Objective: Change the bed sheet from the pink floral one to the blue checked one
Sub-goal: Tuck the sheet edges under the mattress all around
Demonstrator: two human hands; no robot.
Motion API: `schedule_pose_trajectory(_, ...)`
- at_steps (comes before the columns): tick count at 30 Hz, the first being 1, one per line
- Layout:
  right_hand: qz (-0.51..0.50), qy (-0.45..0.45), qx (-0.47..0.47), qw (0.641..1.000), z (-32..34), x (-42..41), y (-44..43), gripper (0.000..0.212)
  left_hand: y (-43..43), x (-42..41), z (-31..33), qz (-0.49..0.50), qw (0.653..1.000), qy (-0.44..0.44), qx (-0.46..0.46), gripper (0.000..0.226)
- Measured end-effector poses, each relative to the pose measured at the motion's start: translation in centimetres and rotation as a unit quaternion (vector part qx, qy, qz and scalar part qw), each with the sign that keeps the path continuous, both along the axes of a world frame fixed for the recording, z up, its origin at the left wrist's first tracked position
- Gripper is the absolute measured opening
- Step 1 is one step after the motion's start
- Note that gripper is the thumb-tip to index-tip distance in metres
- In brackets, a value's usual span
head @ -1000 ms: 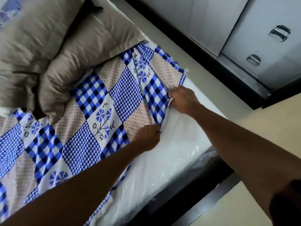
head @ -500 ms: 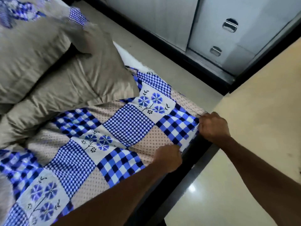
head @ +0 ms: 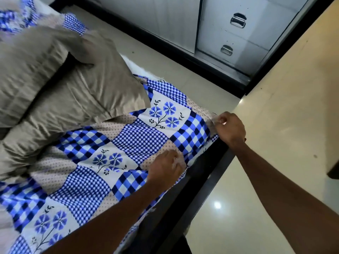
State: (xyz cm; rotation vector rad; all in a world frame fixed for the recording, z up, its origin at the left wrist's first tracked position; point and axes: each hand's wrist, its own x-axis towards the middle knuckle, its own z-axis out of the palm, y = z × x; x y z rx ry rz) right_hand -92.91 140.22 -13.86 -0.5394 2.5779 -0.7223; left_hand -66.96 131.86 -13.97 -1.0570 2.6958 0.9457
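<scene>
- Now the blue checked sheet (head: 139, 142) is seen spread across the bed, its patchwork of checks, dots and blue flowers carried right out to the near side edge.
- The sheet's edge is pinched by the right hand (head: 230, 128), fingers curled round the fabric at the corner of the bed, just above the dark bed frame (head: 200, 180).
- The left hand (head: 166, 166) is laid on the sheet close to that same edge, near the right hand but apart from it, knuckles up and fingers bent down to the cloth. It is badly blurred, so whether any fabric is gripped cannot be told.
- A strip of the sheet is draped over the side, hanging against the frame.
- Two grey-brown pillows (head: 64, 85) are piled on the sheet toward the head of the bed, and a patch of white mattress (head: 136, 67) is left showing beyond them.
- A pale glossy floor (head: 238, 208) is seen beside the bed, with a grey metal cabinet (head: 236, 33) with two handles beyond.
</scene>
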Motion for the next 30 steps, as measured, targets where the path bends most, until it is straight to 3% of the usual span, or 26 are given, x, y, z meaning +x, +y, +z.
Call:
schedule_pose_trajectory(3, -0.010, -0.042, -0.097, 0.994, -0.1, -0.2, -4.1, 0.036, -2.7, 1.0, -0.1, 0.009, 0.999, 0.014, -0.040, 0.043)
schedule_pose_trajectory(5, 0.027, -0.043, -0.111, 0.993, -0.5, -0.5, -7.3, 0.047, -4.5, 0.6, 0.3, 0.017, 0.997, 0.040, -0.065, 0.044)
schedule_pose_trajectory(7, 0.078, -0.040, -0.071, 0.994, -0.7, -0.8, -10.6, 0.047, -6.3, -0.4, 0.9, 0.031, 0.994, 0.047, -0.090, 0.048)
schedule_pose_trajectory(10, 0.156, 0.003, 0.000, 0.988, -1.0, -1.0, -13.8, 0.030, -8.5, -2.0, 1.3, 0.043, 0.998, 0.017, -0.052, 0.058)
schedule_pose_trajectory(12, 0.188, 0.057, 0.023, 0.980, -1.3, -1.1, -14.1, 0.019, -9.3, -2.8, 1.0, 0.008, 0.998, -0.026, -0.051, 0.066)
schedule_pose_trajectory(15, 0.230, 0.104, 0.072, 0.965, -1.5, -2.0, -12.2, 0.021, -9.2, -3.8, 0.4, -0.044, 0.997, -0.050, -0.039, 0.069)
schedule_pose_trajectory(21, 0.151, 0.162, 0.135, 0.966, -1.7, -10.0, -6.8, 0.024, -6.7, -7.4, -0.2, -0.162, 0.984, -0.042, -0.060, 0.068)
schedule_pose_trajectory(24, 0.120, 0.148, 0.160, 0.969, -2.9, -11.7, -4.7, 0.027, -4.8, -8.6, -0.8, -0.205, 0.977, -0.026, -0.058, 0.061)
schedule_pose_trajectory(28, 0.050, 0.102, 0.173, 0.978, -4.2, -11.3, -3.9, 0.033, -3.5, -8.8, -0.5, -0.158, 0.987, 0.032, 0.011, 0.050)
schedule_pose_trajectory(30, -0.003, 0.048, 0.147, 0.988, -4.5, -10.2, -4.1, 0.036, -3.3, -7.9, 0.1, -0.110, 0.994, 0.025, -0.009, 0.043)
